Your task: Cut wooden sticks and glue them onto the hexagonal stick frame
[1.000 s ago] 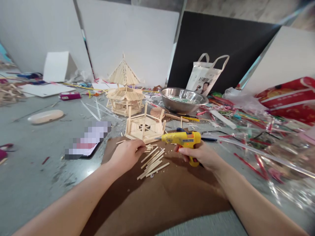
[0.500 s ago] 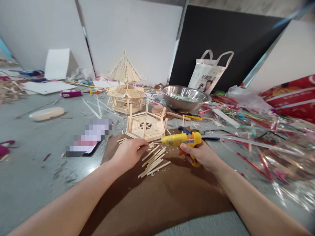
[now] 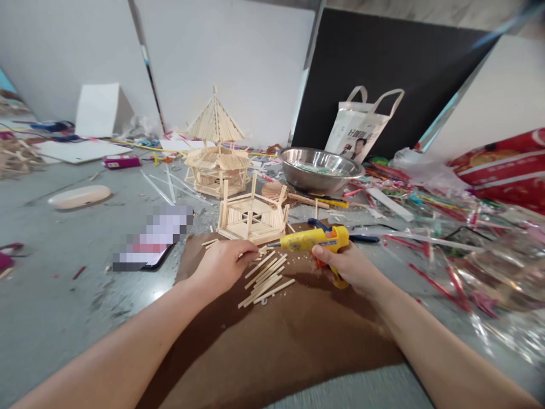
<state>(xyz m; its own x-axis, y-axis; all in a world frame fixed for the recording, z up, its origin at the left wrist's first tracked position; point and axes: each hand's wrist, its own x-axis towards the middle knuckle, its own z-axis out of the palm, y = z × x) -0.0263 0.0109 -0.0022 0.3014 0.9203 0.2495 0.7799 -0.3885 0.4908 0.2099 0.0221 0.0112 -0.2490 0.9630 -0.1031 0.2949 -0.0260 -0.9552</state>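
Note:
My right hand grips a yellow hot glue gun, its nozzle pointing left. Close to that nozzle are the pinched fingertips of my left hand; whatever they hold is too small and hidden to make out. Short pale stick pieces show right by the fingertips. Several thin wooden sticks lie loosely on the brown mat between my hands. Just beyond stands a hexagonal stick frame with upright posts. A finished-looking stick pavilion with a pointed roof rises behind it.
A phone and a white oval case lie on the left. Blue-handled pliers rest behind the glue gun. Farther back are a steel bowl and a white bag. Plastic strips and wrappers crowd the right.
The glue gun has barely shifted, its body slightly higher. My left hand keeps its pinch in nearly the same place. The whole view has moved very slightly.

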